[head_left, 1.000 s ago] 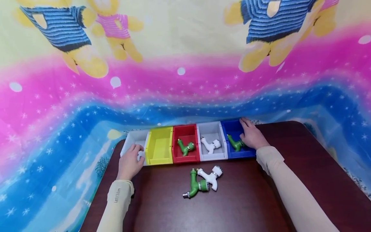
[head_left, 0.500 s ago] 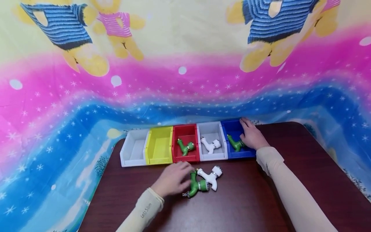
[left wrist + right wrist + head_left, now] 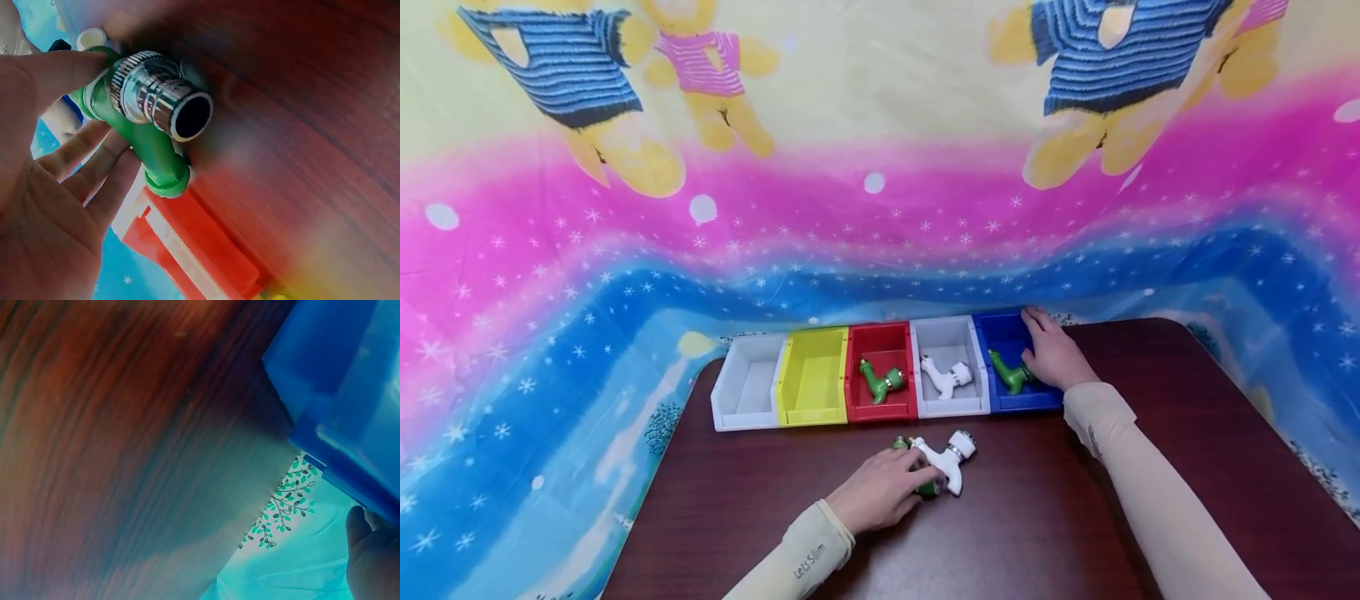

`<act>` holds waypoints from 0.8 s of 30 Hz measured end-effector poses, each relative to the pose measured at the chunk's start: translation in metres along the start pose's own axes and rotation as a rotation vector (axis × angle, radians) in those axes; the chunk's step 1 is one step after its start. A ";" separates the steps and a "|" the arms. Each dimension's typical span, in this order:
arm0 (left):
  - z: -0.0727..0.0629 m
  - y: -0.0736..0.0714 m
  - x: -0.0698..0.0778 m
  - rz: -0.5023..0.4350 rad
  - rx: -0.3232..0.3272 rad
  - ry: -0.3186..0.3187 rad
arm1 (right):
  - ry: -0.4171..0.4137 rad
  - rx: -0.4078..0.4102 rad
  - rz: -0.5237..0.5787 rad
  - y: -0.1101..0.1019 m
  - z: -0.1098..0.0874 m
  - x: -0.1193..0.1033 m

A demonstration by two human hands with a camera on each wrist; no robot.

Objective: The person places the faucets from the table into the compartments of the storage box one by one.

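Observation:
My left hand is at a green faucet on the table, with thumb and fingers around its body in the left wrist view. The faucet's chrome spout end points toward that camera; in the head view the hand covers most of it. Right beside it lies a white faucet with a chrome ring. My right hand holds the right wall of the blue bin, its thumb on the inner side and its fingers toward the back corner. Inside that bin lies another green faucet, partly behind the thumb.
The blue bin ends a joined row with a grey bin, a red bin, a yellow bin and a white bin. A green faucet lies in the red bin, a white faucet in the grey. A printed cloth hangs behind.
My left hand has left the white bin at the left end, moved right and toward me, and taken hold of the green faucet on the table. My right hand has stayed at the blue bin.

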State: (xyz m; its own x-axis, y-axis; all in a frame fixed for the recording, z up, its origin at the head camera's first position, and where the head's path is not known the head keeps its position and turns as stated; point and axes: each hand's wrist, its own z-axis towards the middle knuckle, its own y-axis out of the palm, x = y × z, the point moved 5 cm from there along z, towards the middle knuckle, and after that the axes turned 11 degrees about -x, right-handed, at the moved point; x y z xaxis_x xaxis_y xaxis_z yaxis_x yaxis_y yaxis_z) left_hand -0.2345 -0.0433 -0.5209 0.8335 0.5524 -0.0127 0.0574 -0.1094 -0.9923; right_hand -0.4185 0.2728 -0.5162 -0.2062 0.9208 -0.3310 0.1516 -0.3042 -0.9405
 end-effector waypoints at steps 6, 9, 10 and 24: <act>0.002 0.003 0.002 0.058 0.047 0.025 | -0.001 0.009 0.001 -0.001 -0.001 -0.001; 0.002 0.003 0.002 0.062 0.060 0.033 | 0.002 0.009 0.004 -0.001 -0.001 -0.001; 0.002 0.003 0.002 0.056 0.058 0.032 | 0.003 0.007 0.004 -0.001 -0.001 -0.001; -0.004 -0.024 -0.004 -0.006 0.018 -0.009 | 0.000 0.001 0.003 0.000 -0.002 -0.002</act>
State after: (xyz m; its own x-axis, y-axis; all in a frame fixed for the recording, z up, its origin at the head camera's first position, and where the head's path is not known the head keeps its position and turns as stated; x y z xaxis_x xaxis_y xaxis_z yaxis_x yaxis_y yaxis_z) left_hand -0.2373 -0.0457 -0.4961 0.8280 0.5607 -0.0081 0.0521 -0.0914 -0.9944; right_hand -0.4164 0.2719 -0.5151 -0.2060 0.9197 -0.3341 0.1516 -0.3073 -0.9395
